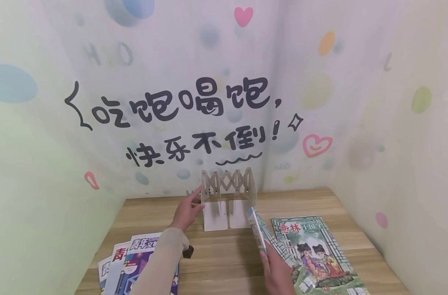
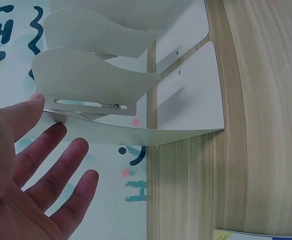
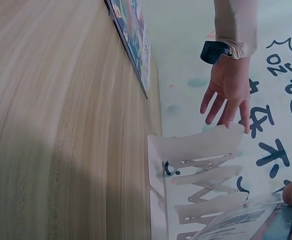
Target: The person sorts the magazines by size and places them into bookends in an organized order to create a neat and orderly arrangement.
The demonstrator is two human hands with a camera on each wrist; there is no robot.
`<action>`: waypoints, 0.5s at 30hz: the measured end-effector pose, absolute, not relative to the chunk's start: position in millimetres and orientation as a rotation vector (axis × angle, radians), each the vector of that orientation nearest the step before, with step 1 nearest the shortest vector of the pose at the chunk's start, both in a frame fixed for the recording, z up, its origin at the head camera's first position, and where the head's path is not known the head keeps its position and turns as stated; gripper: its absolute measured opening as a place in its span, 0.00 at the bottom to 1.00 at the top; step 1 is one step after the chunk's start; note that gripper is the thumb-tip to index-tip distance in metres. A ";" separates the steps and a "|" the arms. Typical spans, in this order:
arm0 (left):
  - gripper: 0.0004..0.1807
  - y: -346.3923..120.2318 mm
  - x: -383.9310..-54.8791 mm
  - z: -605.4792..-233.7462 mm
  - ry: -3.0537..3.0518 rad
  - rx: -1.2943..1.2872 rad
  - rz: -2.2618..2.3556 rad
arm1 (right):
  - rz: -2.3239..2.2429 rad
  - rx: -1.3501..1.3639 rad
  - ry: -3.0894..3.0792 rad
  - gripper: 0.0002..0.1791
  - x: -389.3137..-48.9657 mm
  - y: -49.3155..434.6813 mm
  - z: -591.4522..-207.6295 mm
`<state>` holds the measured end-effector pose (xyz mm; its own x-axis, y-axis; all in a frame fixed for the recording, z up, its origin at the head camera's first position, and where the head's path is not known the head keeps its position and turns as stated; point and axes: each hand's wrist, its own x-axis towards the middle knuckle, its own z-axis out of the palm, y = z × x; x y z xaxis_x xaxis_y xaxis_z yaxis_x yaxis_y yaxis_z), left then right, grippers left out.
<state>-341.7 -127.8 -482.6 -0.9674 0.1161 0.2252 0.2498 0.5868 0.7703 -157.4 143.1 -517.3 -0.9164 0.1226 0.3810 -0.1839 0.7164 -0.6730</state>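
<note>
A white expandable bookend (image 1: 213, 217) with upright panels and a criss-cross linkage stands at the back of the table. My left hand (image 1: 185, 213) is at its left outer side. In the left wrist view, the thumb and index finger of the left hand (image 2: 21, 165) pinch the edge of the outer panel (image 2: 136, 134), while the other fingers spread below. My right hand (image 1: 278, 272) grips a magazine (image 1: 258, 231), held upright with its narrow edge toward me, right of the bookend. The right wrist view shows the magazine (image 3: 240, 220) close to the bookend's panels (image 3: 195, 145).
On the right lies a magazine (image 1: 319, 250) with two cartoon figures on its green cover. Several magazines (image 1: 135, 266) overlap at the left front, partly hidden by my left sleeve (image 1: 159, 262). Behind the wooden table (image 1: 224, 262) is a printed wall (image 1: 194, 49).
</note>
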 end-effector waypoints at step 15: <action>0.38 -129.2 -342.6 -484.2 -2.659 -0.329 -1.354 | 1.202 0.073 -2.496 0.21 -155.2 133.7 -505.6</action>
